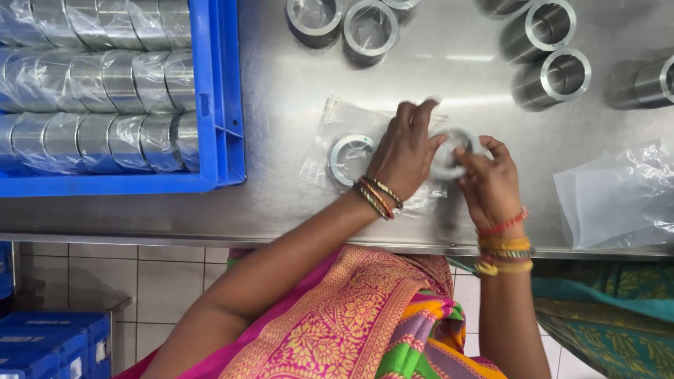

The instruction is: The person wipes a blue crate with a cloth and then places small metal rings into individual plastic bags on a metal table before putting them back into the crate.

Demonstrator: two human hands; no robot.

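My left hand (406, 151) and my right hand (489, 181) meet over a steel ring (450, 156) that sits inside a clear plastic bag (337, 116) on the steel table (295, 84). Both hands grip the bagged ring, and it looks blurred between my fingers. A second steel ring (349, 156) lies flat in plastic just left of my left hand.
A blue crate (217, 105) at the left holds rows of plastic-wrapped steel rings. Several bare steel rings (554, 77) stand along the far edge. A pile of clear bags (618, 200) lies at the right. Another person's green garment (611, 309) shows at the lower right.
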